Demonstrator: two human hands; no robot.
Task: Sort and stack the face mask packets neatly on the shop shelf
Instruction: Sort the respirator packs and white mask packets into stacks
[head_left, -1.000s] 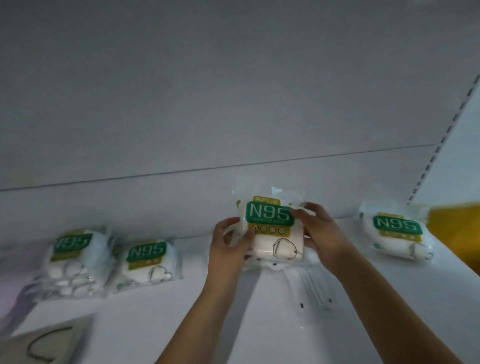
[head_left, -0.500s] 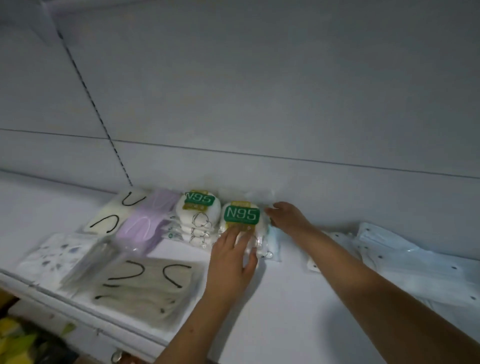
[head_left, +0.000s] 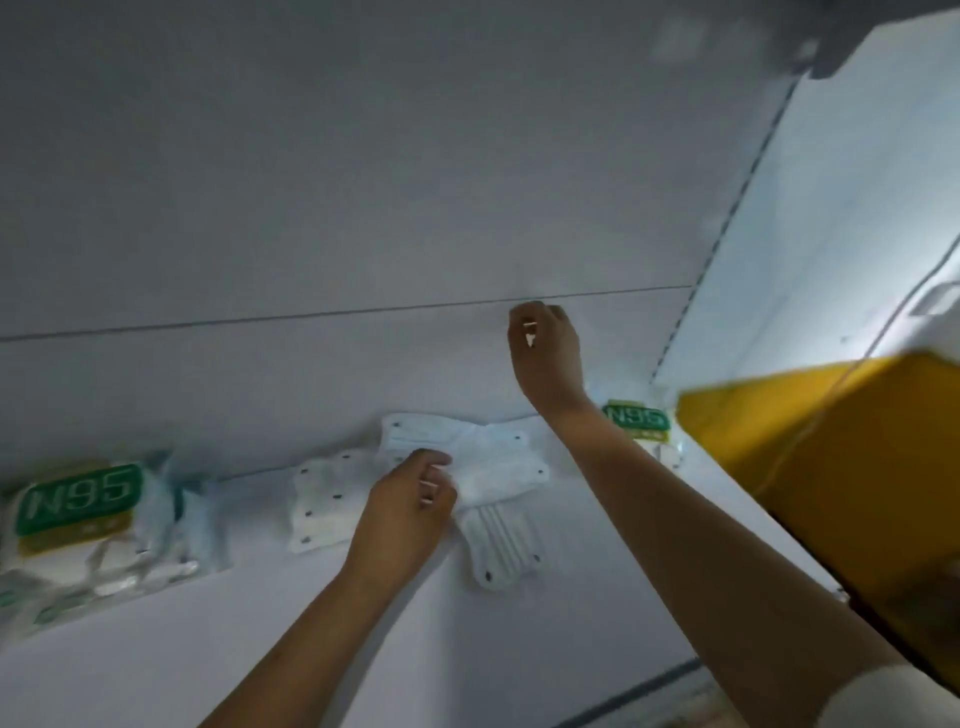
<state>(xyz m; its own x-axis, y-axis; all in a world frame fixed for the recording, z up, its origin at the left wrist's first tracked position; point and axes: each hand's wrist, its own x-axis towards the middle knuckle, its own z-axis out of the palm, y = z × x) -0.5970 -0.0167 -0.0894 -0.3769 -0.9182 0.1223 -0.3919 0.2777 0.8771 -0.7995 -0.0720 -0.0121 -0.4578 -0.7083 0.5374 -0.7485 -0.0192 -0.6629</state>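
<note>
We see the shelf (head_left: 363, 649) first, then a yellow box (head_left: 831, 467) at its right edge. N95 packets (head_left: 78, 509) lie at the left edge, one N95 packet (head_left: 636, 421) at the back right. Flat white packets (head_left: 498, 467) lie scattered at the back middle. Our left hand (head_left: 410, 499) curls onto them; whether it grips, we cannot tell. Our right hand (head_left: 545, 348) hangs above, loosely curled, holding nothing. We judge the step is gathering these; next they need squaring into one pile.

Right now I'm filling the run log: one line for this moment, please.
left hand: on flat white mask packets | right hand: raised, nothing held | N95 packets: far left | shelf: sorting unfinished
</note>
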